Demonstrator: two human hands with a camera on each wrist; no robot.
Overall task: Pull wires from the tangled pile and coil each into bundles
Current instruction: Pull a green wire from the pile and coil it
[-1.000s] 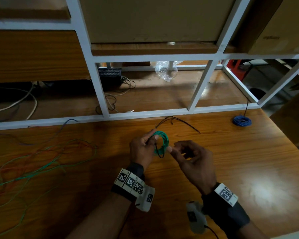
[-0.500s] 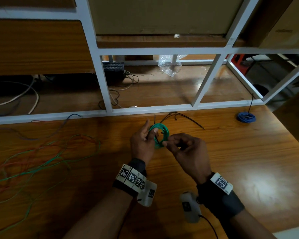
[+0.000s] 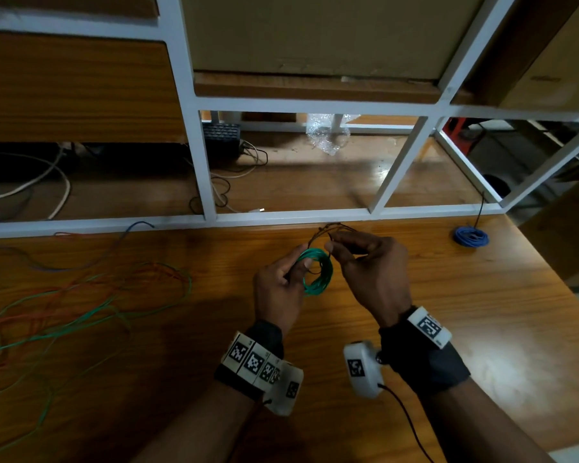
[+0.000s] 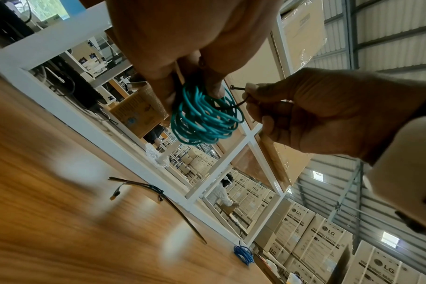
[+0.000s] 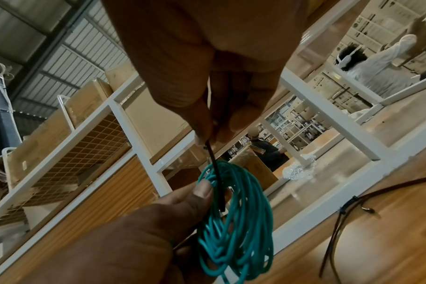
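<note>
Wooden tabletop [image 3: 415,329] fronts a white frame shelf [image 3: 194,155], its lower bay holding a black box [image 3: 221,133] and crumpled plastic [image 3: 328,133]. Above the table, the left hand [image 3: 278,292] grips a green wire coil [image 3: 318,274]; the right hand [image 3: 371,272] pinches a thin black tie [image 5: 213,157] against it. Tangled wires [image 3: 81,302] sprawl leftward; a blue bundle [image 3: 471,236] lies far right.

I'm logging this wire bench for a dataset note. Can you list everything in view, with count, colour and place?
green coil: one, teal-green, held above the table
black tie: one, black, through the coil
blue coil: one, blue, far right of the table
loose wires: several, green and orange, spread at left
dark ties: a few, dark, on the table by the frame
frame: one, white, behind the table
table: one, brown wood
left hand: grips the coil
right hand: pinches the tie
</note>
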